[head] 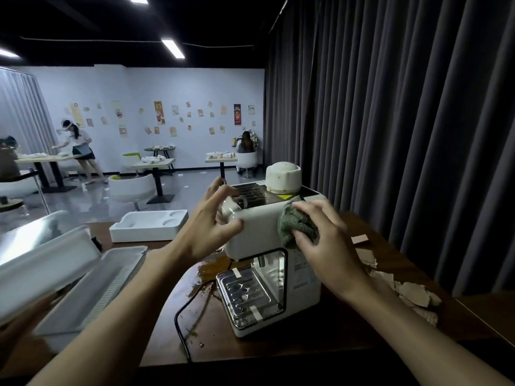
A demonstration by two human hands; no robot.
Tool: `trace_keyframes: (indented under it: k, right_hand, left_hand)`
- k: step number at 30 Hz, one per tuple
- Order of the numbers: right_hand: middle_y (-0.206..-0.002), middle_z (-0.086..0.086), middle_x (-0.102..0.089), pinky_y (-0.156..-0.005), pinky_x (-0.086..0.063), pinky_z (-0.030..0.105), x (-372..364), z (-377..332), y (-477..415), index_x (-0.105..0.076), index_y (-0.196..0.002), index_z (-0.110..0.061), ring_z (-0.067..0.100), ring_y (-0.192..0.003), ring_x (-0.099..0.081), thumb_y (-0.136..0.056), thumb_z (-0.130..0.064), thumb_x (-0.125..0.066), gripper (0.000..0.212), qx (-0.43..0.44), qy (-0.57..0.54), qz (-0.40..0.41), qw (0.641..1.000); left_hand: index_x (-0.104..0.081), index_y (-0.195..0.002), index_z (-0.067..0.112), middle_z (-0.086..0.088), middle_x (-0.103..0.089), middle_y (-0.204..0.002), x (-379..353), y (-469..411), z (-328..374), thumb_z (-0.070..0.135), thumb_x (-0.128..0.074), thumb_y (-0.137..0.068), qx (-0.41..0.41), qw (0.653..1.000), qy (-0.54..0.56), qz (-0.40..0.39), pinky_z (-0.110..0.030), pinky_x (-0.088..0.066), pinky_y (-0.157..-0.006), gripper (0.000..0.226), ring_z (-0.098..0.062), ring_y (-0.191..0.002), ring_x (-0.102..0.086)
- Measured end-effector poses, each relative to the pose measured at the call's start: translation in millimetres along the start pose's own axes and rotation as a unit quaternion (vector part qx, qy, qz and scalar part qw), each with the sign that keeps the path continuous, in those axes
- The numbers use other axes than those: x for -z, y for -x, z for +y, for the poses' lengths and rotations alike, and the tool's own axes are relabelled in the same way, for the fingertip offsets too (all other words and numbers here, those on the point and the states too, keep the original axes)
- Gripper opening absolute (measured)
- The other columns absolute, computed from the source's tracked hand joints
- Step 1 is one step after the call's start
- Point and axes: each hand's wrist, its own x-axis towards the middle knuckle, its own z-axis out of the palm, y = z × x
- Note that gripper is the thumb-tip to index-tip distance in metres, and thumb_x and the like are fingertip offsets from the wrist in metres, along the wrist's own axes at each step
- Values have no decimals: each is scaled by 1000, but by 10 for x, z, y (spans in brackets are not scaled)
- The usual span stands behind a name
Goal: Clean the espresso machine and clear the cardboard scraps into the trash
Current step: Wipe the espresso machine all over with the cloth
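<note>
A cream espresso machine [260, 232] stands on the brown wooden table [348, 327], its metal drip tray [248, 296] facing me. My right hand [326, 246] presses a grey-green cloth [294, 227] against the machine's upper right front corner. My left hand [211, 221] rests on the machine's left side, fingers spread, thumb on the front panel. Torn cardboard scraps [409, 291] lie on the table to the right of the machine, with a small brown piece [360, 239] farther back. Brown spilled grounds [209, 270] stain the table at the machine's left foot.
A black power cord [182, 324] loops on the table in front. White foam packing pieces [149, 225] and a long foam tray [92, 291] lie to the left. A dark curtain [404, 121] hangs close behind the table. People and café tables are across the room.
</note>
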Motion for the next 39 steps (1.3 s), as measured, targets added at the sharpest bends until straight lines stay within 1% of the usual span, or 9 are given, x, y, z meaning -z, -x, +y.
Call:
trace_keyframes:
  k: [3,6,10,13,16,22,30,35,39]
  right_hand:
    - [-115,4,-59,-95,-43,29,-98,-31,-31,-60,-115,-9,22,-107,-55,-76,1,-74,43,23,36,27,999]
    - [-111,6,-63,-92,-46,36,-173,-22,-55,-67,-111,-8,25,-104,-56,-77,-6,-78,36,54,95,55,993]
    - [-120,14,-56,-91,-52,35,-275,-22,-44,-69,-108,-5,28,-104,-59,-76,-7,-80,34,42,99,82,991]
    - [-117,14,-51,-90,-51,31,-372,-57,-42,-69,-108,-4,21,-103,-53,-76,-9,-81,35,45,105,94,989]
    - [-116,15,-52,-91,-50,33,-463,-136,-32,-67,-113,-2,17,-107,-46,-77,-15,-80,40,29,99,98,990]
    - [-133,19,-44,-107,-42,40,-647,-324,51,-53,-133,0,32,-125,-48,-79,-22,-79,63,16,142,45,989]
    - [-127,14,-46,-102,-43,32,-496,-252,-98,-58,-130,-2,22,-118,-45,-83,-8,-72,50,11,147,78,986]
    - [-120,8,-53,-87,-52,40,-461,-320,-178,-54,-133,-12,26,-108,-51,-83,-9,-70,53,43,176,43,983]
    - [-119,7,-57,-87,-50,36,-494,-368,-191,-64,-111,-12,25,-106,-52,-82,-20,-74,32,108,183,29,977]
  left_hand:
    - [-41,-131,53,-9,-9,-166,-27,67,-27,53,-54,-82,36,997,-62,-3,-41,-34,-107,51,-16,-134,-40]
    - [-35,-136,56,-4,-41,-150,-71,160,-21,61,-47,-83,42,999,-27,3,-50,-49,-99,55,-26,-116,-56]
    - [-44,-127,53,11,-52,-131,-29,108,-88,51,-57,-84,27,997,65,1,-25,-53,-81,45,-3,-87,-55]
    - [-45,-124,53,6,-53,-129,8,30,-163,40,-61,-89,32,994,103,-21,-6,-48,-64,40,8,-89,-55]
    - [-47,-126,52,10,-53,-124,2,4,-193,38,-55,-95,41,991,128,-15,-1,-44,-64,35,9,-94,-54]
    - [-43,-139,49,7,-44,-149,-26,-31,-271,37,-47,-102,44,993,108,-20,-29,-38,-99,38,-15,-132,-47]
    - [-39,-144,46,-2,-28,-157,-5,-33,-242,45,-42,-101,37,999,-13,-10,-39,-44,-100,43,-18,-113,-57]
    - [-41,-144,41,4,-44,-131,-43,-10,-146,43,-41,-101,34,998,-47,23,-29,-38,-87,43,-13,-104,-53]
    - [-41,-143,44,5,-48,-121,-58,2,-154,54,-34,-91,47,997,-50,28,-35,-46,-88,53,-16,-110,-56]
